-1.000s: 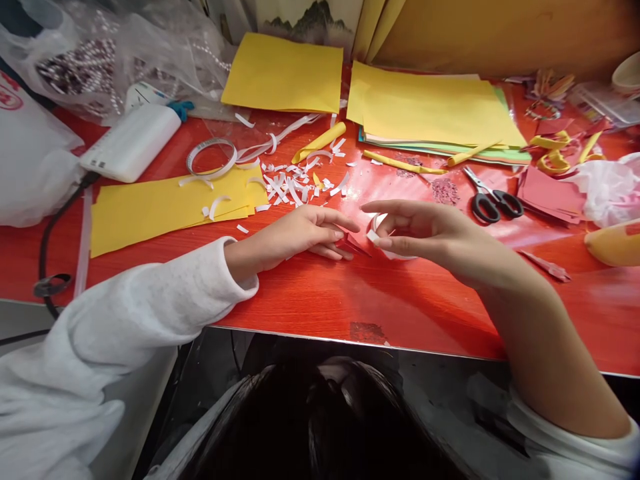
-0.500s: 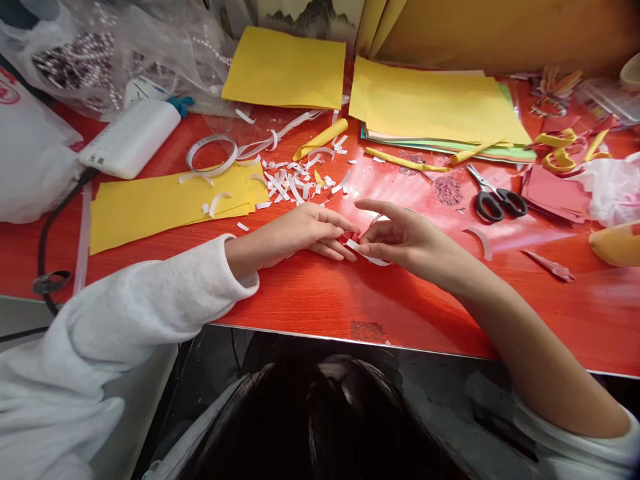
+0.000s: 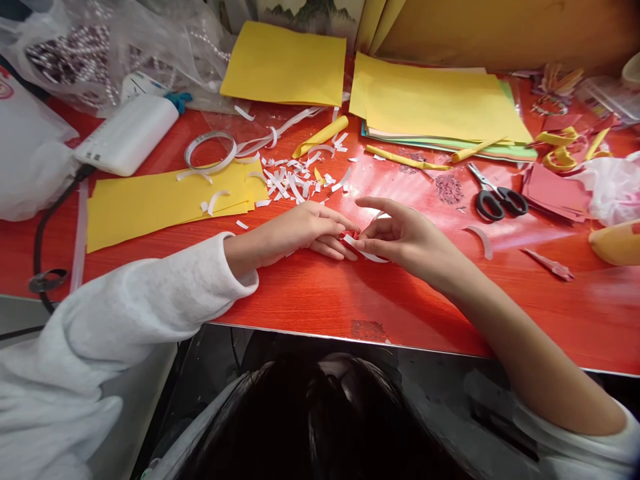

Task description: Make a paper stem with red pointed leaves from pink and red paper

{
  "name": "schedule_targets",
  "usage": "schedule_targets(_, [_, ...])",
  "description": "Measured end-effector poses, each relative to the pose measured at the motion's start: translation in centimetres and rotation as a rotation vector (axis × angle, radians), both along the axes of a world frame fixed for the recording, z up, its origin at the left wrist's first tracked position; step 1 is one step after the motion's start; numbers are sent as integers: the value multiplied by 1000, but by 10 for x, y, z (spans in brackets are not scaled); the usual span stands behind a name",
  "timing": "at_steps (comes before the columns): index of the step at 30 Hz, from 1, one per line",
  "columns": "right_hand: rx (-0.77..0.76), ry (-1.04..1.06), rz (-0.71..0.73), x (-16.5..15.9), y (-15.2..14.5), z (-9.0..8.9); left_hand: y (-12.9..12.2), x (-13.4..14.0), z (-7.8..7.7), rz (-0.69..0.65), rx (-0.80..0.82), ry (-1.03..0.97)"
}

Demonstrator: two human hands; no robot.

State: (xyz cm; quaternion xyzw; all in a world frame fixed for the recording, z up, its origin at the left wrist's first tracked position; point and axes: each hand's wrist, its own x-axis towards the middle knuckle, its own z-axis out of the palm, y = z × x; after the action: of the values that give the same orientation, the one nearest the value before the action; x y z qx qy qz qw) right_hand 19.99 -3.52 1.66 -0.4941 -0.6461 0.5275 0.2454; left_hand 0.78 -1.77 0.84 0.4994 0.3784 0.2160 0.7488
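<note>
At frame centre, the left hand (image 3: 303, 233), fingers loosely bent, holds a small red paper piece (image 3: 349, 234); the right hand (image 3: 407, 237) pinches a thin, curved white paper strip (image 3: 374, 257), its tip overlapping the red.

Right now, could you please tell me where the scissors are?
In the head view, the scissors lie right of the right hand, just left of the pink sheets.

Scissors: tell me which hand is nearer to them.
Right. The right hand is to the left of the scissors and a little closer to the person, not touching them; the left hand is farther left, beyond the right hand.
</note>
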Motion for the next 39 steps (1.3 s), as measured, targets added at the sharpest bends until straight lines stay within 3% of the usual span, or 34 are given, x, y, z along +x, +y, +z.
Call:
schedule_targets(20, [13,-57,-30,-1,0,-1,-2,1,1,-5,23,32])
schedule_targets(39, [13,-53,-17,3,2,-3,-5,4,0,2,150,81])
